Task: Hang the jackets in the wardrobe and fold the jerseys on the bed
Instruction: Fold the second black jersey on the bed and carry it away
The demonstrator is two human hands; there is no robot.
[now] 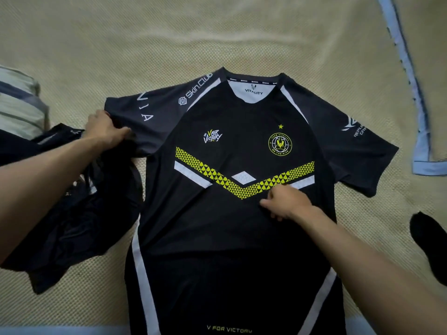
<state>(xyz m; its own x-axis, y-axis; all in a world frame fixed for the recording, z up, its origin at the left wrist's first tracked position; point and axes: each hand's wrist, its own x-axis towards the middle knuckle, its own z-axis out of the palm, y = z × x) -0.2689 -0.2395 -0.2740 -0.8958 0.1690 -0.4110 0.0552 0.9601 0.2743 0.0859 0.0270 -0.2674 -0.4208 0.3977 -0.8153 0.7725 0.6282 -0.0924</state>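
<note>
Black jersey (232, 221) is lying face up, spread flat on the bed (169, 39). Left hand (104, 129) is gripping the sleeve edge, fingers curled round the cloth. Right hand (285, 204) is pinching chest fabric just below the yellow chevron. Dark crumpled garment (72, 218) is lying under the left forearm.

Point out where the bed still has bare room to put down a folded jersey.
Bare mat lies beyond the spread black jersey, from its collar to the far edge. A smaller patch lies between its right sleeve and the blue-trimmed cloth. Left is crowded: a dark garment heap and pillow. A black sock sits right.
</note>
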